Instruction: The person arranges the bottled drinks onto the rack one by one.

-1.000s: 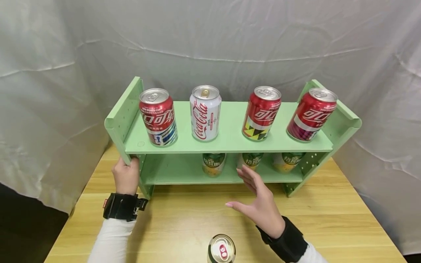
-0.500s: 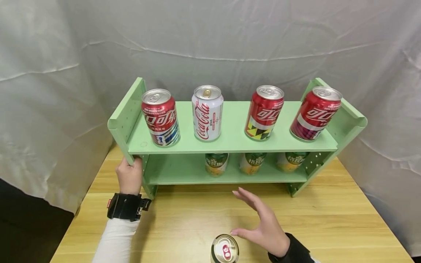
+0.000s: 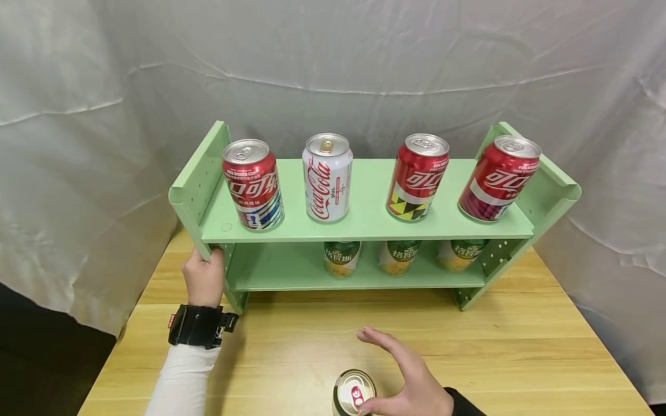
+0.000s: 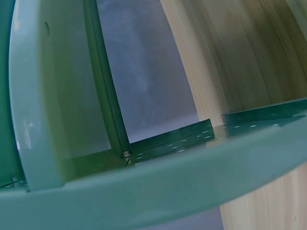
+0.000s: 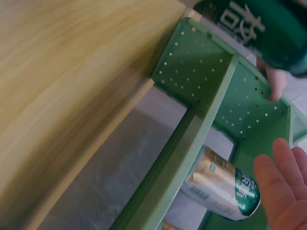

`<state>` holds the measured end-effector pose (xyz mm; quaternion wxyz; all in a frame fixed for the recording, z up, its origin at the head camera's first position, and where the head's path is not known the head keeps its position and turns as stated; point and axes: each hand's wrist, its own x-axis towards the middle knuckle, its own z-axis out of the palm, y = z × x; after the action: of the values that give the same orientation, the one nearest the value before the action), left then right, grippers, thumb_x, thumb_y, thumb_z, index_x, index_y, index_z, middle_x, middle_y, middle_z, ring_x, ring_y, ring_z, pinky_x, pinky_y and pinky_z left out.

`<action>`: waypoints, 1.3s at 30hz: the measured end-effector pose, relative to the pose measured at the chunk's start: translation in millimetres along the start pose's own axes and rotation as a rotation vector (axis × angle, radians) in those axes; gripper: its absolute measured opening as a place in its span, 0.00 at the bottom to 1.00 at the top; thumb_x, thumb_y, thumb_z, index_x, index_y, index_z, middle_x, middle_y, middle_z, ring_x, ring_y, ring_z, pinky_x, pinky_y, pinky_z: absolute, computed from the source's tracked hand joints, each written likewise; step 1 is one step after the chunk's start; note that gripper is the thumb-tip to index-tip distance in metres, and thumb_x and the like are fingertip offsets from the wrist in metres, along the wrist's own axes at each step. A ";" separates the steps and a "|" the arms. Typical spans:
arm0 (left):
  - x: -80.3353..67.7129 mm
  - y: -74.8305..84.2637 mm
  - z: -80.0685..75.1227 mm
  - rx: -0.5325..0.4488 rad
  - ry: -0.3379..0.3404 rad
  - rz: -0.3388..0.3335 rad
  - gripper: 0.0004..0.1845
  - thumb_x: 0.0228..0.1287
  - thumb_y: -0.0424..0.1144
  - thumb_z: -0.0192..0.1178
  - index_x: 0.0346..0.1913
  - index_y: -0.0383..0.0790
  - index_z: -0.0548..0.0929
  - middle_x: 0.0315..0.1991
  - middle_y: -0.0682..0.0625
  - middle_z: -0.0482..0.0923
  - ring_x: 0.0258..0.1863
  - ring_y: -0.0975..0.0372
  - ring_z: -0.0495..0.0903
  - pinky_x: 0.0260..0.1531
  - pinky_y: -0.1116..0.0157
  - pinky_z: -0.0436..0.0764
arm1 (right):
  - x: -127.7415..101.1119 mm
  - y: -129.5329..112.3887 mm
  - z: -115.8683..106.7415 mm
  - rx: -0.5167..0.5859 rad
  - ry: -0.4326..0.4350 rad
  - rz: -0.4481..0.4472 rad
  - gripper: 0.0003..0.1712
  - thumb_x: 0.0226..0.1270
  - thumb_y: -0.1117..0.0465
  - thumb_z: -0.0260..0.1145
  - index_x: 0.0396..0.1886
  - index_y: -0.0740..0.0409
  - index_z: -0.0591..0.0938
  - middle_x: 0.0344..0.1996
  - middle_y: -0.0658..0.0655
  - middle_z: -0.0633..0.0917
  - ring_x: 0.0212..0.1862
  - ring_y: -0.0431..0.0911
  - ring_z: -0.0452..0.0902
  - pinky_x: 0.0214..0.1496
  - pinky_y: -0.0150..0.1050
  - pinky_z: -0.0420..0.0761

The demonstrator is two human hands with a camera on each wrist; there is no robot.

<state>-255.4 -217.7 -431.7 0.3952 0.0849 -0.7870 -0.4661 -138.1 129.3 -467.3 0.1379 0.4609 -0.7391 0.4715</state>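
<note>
My left hand [image 3: 204,280] grips the left side panel of a green two-tier shelf [image 3: 364,231]; its thumb shows inside the panel in the right wrist view. The left wrist view shows the green frame close up, with the hand out of sight. At the front of the table, a drink can [image 3: 354,390] with a gold lid and red tab stands upright, cut off by the frame's bottom. Around its right side my right hand [image 3: 408,378] spreads, fingers relaxed, the thumb overlapping the lid. The can's green top [image 5: 259,31] looms close in the right wrist view.
On the upper tier stand a white Coca-Cola can [image 3: 327,179] and three red cans, one of them a red can [image 3: 253,185] at the left. Three green-and-gold cans, including a middle can [image 3: 398,258], stand on the lower tier. Grey cloth [image 3: 333,63] hangs behind the wooden table [image 3: 291,335].
My right hand has moved down and back from before the lower tier to the can at the front. The left hand stays at the shelf's side panel.
</note>
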 end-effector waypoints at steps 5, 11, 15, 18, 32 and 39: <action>-0.5 0.0 -0.7 0.000 -0.004 -0.020 0.09 0.58 0.28 0.51 0.22 0.36 0.67 0.13 0.51 0.57 0.13 0.65 0.57 0.17 0.70 0.57 | -2.8 -2.1 5.1 -0.007 -0.041 -0.010 0.53 0.47 0.54 0.77 0.64 0.79 0.59 0.63 0.62 0.71 0.67 0.44 0.64 0.67 0.32 0.60; 0.3 -0.3 -0.7 -0.001 -0.015 -0.024 0.07 0.58 0.28 0.51 0.23 0.34 0.69 0.13 0.52 0.58 0.13 0.65 0.58 0.17 0.71 0.58 | -7.5 -6.5 8.0 0.039 -0.142 0.112 0.52 0.50 0.52 0.75 0.68 0.70 0.59 0.65 0.58 0.70 0.68 0.42 0.61 0.66 0.35 0.63; 1.1 -0.4 -0.8 0.005 -0.009 -0.012 0.07 0.57 0.27 0.51 0.23 0.33 0.69 0.13 0.52 0.58 0.13 0.65 0.58 0.16 0.71 0.58 | -9.6 -8.6 10.5 0.053 -0.194 0.205 0.52 0.50 0.50 0.75 0.69 0.63 0.59 0.66 0.57 0.68 0.67 0.44 0.63 0.63 0.39 0.68; 1.4 -0.4 -0.7 0.004 -0.004 0.003 0.07 0.57 0.27 0.51 0.23 0.33 0.69 0.12 0.52 0.58 0.13 0.65 0.58 0.16 0.71 0.57 | -11.2 -9.3 13.2 0.038 -0.201 0.249 0.52 0.48 0.50 0.76 0.70 0.59 0.60 0.65 0.57 0.69 0.66 0.45 0.65 0.61 0.41 0.70; 0.7 -1.6 0.2 -0.003 -0.012 0.003 0.06 0.57 0.27 0.52 0.25 0.32 0.71 0.13 0.52 0.58 0.13 0.65 0.59 0.17 0.71 0.57 | -23.5 -2.0 21.4 0.071 -0.231 0.373 0.51 0.50 0.52 0.75 0.71 0.50 0.59 0.64 0.58 0.70 0.65 0.44 0.65 0.60 0.39 0.71; 0.4 -1.3 -0.3 -0.002 -0.004 0.003 0.05 0.57 0.27 0.52 0.25 0.31 0.71 0.13 0.51 0.58 0.13 0.65 0.58 0.16 0.71 0.57 | -28.6 5.4 25.9 0.228 -0.244 0.510 0.46 0.51 0.58 0.75 0.69 0.48 0.62 0.59 0.58 0.74 0.60 0.39 0.68 0.58 0.36 0.70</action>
<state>-255.8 -218.8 -432.5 0.3943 0.0822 -0.7875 -0.4665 -121.2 124.5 -502.1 -0.1274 0.3263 -0.7844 0.5118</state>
